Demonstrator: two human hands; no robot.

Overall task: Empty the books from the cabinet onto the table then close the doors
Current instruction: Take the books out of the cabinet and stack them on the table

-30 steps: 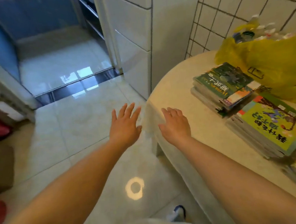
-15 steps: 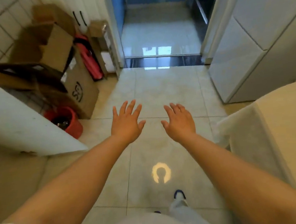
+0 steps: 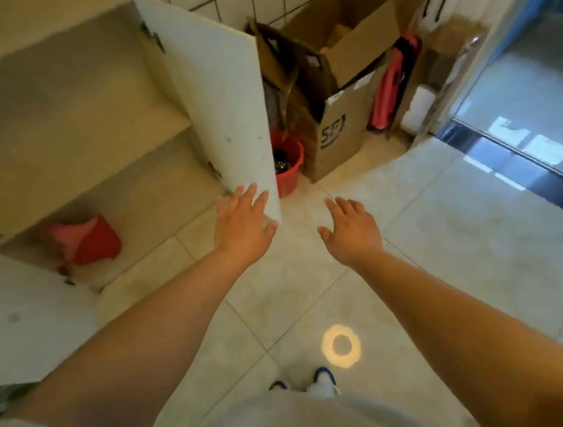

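Both hands are out in front with the fingers straight and spread, holding nothing. The left hand (image 3: 241, 222) hangs just short of the lower corner of the open right door (image 3: 226, 115); from where I stand I cannot tell whether the fingertips touch the panel. The right hand (image 3: 350, 229) is well clear of it, over bare floor tile (image 3: 464, 230).

The cabinet (image 3: 67, 106) gapes to the left. Its shelves look empty of books as far as I can see, though the far left edge is blurred and something yellow and blue sits there that I cannot make out. A soft red bag (image 3: 86, 239) slumps on the bottom shelf. No table or books are in sight, so closing the doors looks like the step in hand.

The risks, I'd judge: the door swings on small dark hinges, and a hard shove at that low corner could slam it or twist them. The left door (image 3: 25, 313) stands open too, close by the person's side, and could be forgotten or knocked by a leg. The red bag might catch the door if it bulges past the shelf lip.

The doors are flat, matt white panels with a few dark specks; the shelves a dull beige board; the floor glossy and reflective. Behind the right door stand a ribbed red plastic basket (image 3: 287, 168) and creased cardboard boxes (image 3: 338, 70)
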